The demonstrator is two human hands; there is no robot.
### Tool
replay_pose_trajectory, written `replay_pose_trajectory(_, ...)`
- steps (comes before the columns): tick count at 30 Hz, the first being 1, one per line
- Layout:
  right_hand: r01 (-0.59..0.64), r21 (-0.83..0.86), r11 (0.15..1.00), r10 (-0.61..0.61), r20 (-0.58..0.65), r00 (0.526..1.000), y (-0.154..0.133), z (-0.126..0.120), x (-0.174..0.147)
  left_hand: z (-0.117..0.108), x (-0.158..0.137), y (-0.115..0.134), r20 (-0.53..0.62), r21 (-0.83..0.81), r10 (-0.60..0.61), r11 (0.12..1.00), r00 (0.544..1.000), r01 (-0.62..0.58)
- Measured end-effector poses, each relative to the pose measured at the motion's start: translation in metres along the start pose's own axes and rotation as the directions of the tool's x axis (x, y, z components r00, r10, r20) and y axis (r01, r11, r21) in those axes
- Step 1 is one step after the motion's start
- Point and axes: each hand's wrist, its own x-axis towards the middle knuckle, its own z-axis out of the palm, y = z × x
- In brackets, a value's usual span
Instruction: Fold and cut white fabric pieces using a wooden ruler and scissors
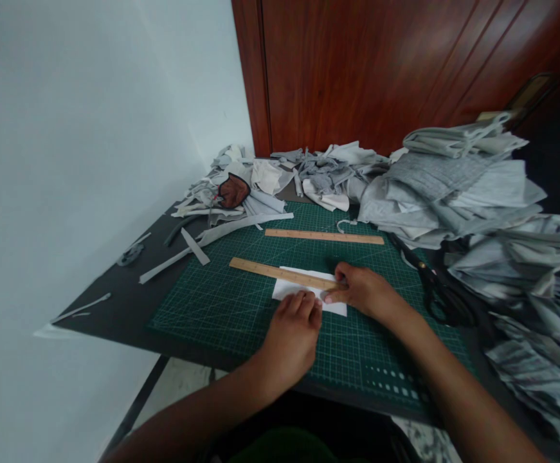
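A white rectangular piece [336, 308], thin like cloth or paper, lies on the green cutting mat [202, 315]. Across it rests a wooden ruler [255, 267], its left end reaching past the piece. My left hand [292, 334] is closed, its bent fingers pressed together at the near edge of the white piece; the fingertips are partly hidden. At the ruler's right end, my right hand [364, 289] closes thumb and fingers round the ruler and touches the white piece. A second wooden ruler [325, 236] lies farther back on the mat.
Black-handled scissors [436, 289] lie at the mat's right. Folded grey cloth [453, 186] is piled high on the right, and fabric scraps [323, 170] line the back. Long pale strips [245, 224] lie to the left. A white wall [91, 161] borders the table's left side.
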Motion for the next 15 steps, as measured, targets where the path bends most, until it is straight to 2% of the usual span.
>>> replay_pose_trajectory(2,-0.003,0.005,1.0,0.003,0.0,1.0,-0.001,-0.001,-0.001,0.01,-0.007,0.011,-0.041,-0.063,-0.084,0.995,0.996,0.082)
replay_pose_trajectory(5,-0.018,-0.009,1.0,0.018,0.01,1.0,-0.002,0.0,-0.002,0.019,-0.013,0.019,-0.074,-0.102,-0.139,0.986,0.988,0.131)
replay_pose_trajectory(15,-0.001,-0.008,1.0,0.001,0.021,1.0,0.003,0.004,0.0,0.009,-0.02,0.018,-0.008,-0.103,-0.089,0.991,0.996,0.088)
